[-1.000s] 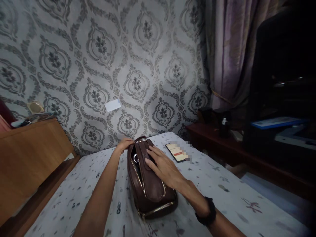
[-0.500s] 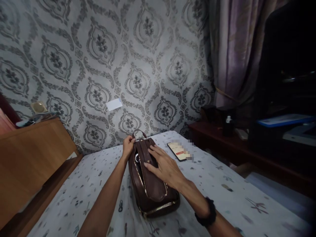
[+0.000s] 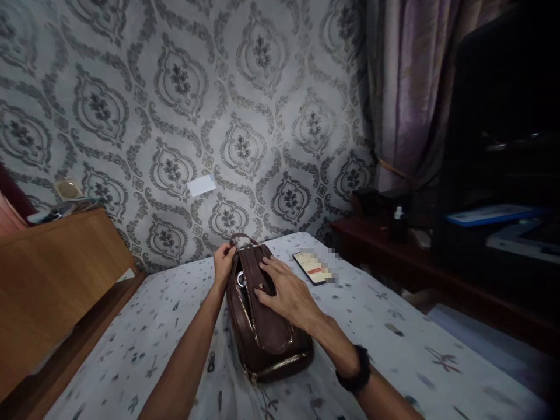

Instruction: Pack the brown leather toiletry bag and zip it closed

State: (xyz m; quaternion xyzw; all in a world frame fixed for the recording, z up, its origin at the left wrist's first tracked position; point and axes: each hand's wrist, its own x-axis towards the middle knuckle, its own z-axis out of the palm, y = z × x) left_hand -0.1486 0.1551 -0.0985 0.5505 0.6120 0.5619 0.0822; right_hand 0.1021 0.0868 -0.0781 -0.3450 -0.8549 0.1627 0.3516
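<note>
A dark brown leather bag [image 3: 273,335] lies on the bed in front of me, its carry handle [image 3: 245,236] at the far end. Gold zips edge its front pocket, and the left zip gapes, with a round silver ring [image 3: 241,279] showing in the gap. At the bag's far left corner, beside the handle, my left hand [image 3: 223,267] is closed in a pinch on the bag's edge; its fingertips are partly hidden. My right hand [image 3: 289,294] rests on the bag's front panel with fingers stretched out and thumb apart. A dark band circles the right wrist.
A phone [image 3: 310,268] with a lit screen lies right of the bag on the patterned sheet [image 3: 175,344]. A wooden headboard-like panel [image 3: 65,280] stands at left. To the right is a dark red desk [image 3: 350,227] with a small bottle [image 3: 398,224]. Patterned wallpaper closes the back.
The bag and both hands appear slightly further left, along with a small shift of the whole view. Both hands keep nearly the same places on the bag.
</note>
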